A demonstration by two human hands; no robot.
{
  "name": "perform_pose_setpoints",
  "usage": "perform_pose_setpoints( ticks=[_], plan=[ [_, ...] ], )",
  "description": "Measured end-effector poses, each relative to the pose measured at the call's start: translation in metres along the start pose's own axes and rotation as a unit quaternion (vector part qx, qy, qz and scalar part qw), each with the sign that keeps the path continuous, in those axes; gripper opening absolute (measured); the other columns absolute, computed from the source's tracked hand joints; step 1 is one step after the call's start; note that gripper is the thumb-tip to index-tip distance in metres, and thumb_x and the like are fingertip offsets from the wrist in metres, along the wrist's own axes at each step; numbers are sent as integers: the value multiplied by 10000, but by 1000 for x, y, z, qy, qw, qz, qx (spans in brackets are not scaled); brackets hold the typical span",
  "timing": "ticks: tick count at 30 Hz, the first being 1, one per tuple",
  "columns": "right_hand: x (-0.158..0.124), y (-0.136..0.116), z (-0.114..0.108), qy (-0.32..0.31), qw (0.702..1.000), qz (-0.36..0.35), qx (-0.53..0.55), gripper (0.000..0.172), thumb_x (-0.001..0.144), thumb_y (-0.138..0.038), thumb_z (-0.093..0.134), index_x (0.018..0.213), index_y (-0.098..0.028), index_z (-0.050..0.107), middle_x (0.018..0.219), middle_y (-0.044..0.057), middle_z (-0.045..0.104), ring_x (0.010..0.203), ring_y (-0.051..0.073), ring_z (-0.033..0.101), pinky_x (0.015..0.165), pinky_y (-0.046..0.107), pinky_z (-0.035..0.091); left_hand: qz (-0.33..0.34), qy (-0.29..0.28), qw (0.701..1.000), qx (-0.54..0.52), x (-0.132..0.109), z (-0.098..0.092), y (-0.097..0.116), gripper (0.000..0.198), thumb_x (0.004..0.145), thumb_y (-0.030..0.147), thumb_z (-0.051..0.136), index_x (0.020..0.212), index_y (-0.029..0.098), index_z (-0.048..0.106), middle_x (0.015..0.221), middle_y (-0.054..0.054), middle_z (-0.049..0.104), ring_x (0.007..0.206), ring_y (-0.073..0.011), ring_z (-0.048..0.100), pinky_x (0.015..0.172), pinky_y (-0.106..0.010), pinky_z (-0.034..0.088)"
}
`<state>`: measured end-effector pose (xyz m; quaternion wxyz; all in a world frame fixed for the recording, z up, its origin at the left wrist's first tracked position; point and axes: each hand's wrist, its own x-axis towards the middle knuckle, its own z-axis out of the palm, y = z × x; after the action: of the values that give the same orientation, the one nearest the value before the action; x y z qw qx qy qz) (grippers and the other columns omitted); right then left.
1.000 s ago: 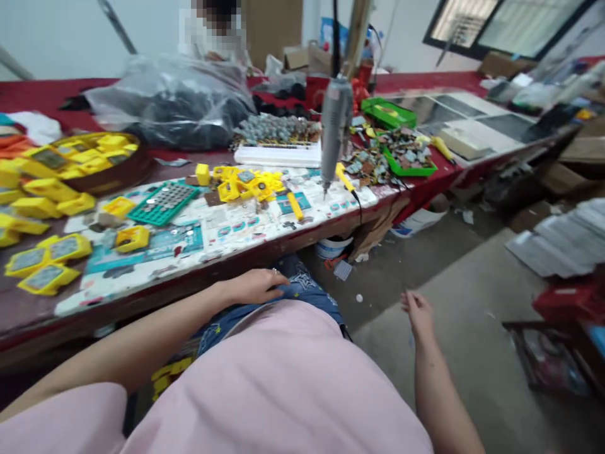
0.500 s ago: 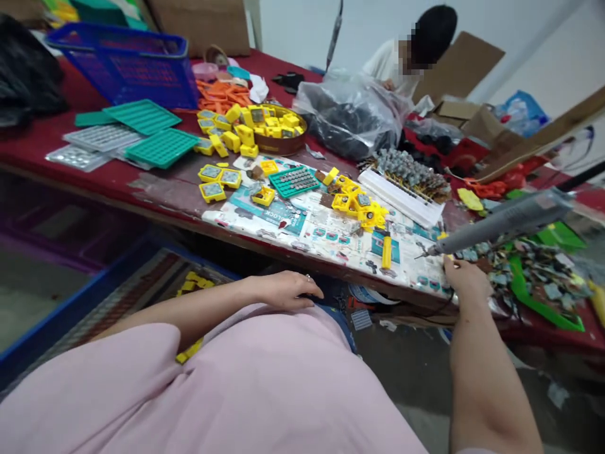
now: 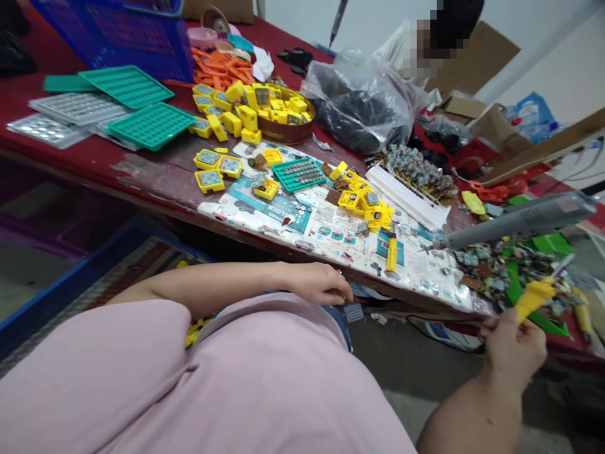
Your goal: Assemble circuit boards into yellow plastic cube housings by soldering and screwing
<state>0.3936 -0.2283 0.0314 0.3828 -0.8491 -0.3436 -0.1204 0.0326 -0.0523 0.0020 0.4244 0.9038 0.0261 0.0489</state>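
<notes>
My right hand (image 3: 513,343) is closed around a yellow-handled screwdriver (image 3: 534,297), off the table's front right edge. Its shaft points up and away over a heap of small circuit parts (image 3: 491,268). My left hand (image 3: 321,284) rests by my lap below the table edge, fingers loosely bent, nothing visible in it. A grey electric screwdriver (image 3: 520,221) hangs with its thin tip over the printed sheet (image 3: 326,246). On that sheet are yellow cases (image 3: 363,200), a green tray of small round metal pieces (image 3: 300,173) and another yellow-handled tool (image 3: 392,253).
A round tin (image 3: 286,133) overflows with yellow cases. Left of it lie green trays (image 3: 151,125) and a blue basket (image 3: 137,44). Behind are orange parts (image 3: 220,68) and a plastic bag of black pieces (image 3: 359,104). A co-worker (image 3: 401,44) sits across the table.
My right hand has moved right and nearer from the sheet's edge, now with the yellow screwdriver visible in it. My left hand has shifted slightly right. The view has tilted down a little.
</notes>
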Motion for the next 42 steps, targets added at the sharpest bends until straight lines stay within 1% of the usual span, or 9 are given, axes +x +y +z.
perform_pose_setpoints(
  ticks=[5,10,16,23,25,28,33,38,42],
  plan=[
    [-68,-44,-43,176,973,80,127,325,769,-613,622,799,-355,425,529,-36,440,363,193,428,360,397,372,26,-21,999,2,17,11,12,256,932,191,558,1115,160,735,1108,-91,768,998,-205,716,875,-252,502],
    [-117,-95,-44,77,995,8,65,429,814,-660,587,945,-254,549,609,-14,577,435,159,521,430,316,426,9,82,986,-148,40,18,31,354,928,215,557,1253,128,668,1176,-138,742,1034,-215,707,894,-291,521],
    [-125,-134,23,-91,979,-184,-11,452,938,-580,468,1037,-180,656,845,104,740,693,208,694,607,299,502,-1,198,840,-505,70,21,42,486,794,422,769,1173,140,652,1229,-134,701,1144,-234,654,978,-347,501],
    [-137,-148,49,20,926,-371,61,309,870,-264,686,1176,-241,659,1089,114,731,1041,234,687,915,390,546,-51,333,697,-632,92,2,22,390,834,484,733,897,108,649,905,-106,750,929,-191,692,1040,-413,453],
    [-149,-143,51,-45,917,-363,159,223,836,-242,708,1052,-295,701,965,59,734,914,203,698,842,361,565,-48,352,681,-640,95,-7,19,346,876,455,694,918,119,625,871,-106,754,946,-199,704,1074,-432,429],
    [-156,-133,70,-177,918,-205,288,222,900,-367,597,1089,-287,681,864,49,701,708,178,671,642,322,561,-50,347,704,-617,97,-14,18,290,929,407,611,900,119,632,902,-118,751,1012,-207,698,1107,-421,402],
    [-122,-120,121,-44,923,-101,370,764,902,-655,433,1530,-277,219,985,54,606,622,150,590,533,296,503,-136,265,814,-500,109,0,16,372,895,465,597,887,105,688,938,-107,730,1021,-247,672,1025,-413,481],
    [-94,-123,147,71,920,-97,373,775,886,-688,440,1416,-124,479,975,106,636,847,229,677,718,356,566,-103,140,920,-351,101,-4,11,617,958,602,409,1176,82,659,1275,-160,683,1250,-278,602,1106,-386,444],
    [-86,-126,143,34,924,-90,371,749,924,-662,399,1388,-91,538,946,129,702,749,231,710,637,365,578,-105,120,987,-16,31,-43,-1,519,967,493,449,1358,173,565,1455,-132,583,1379,-279,514,1207,-468,312]
  ],
)
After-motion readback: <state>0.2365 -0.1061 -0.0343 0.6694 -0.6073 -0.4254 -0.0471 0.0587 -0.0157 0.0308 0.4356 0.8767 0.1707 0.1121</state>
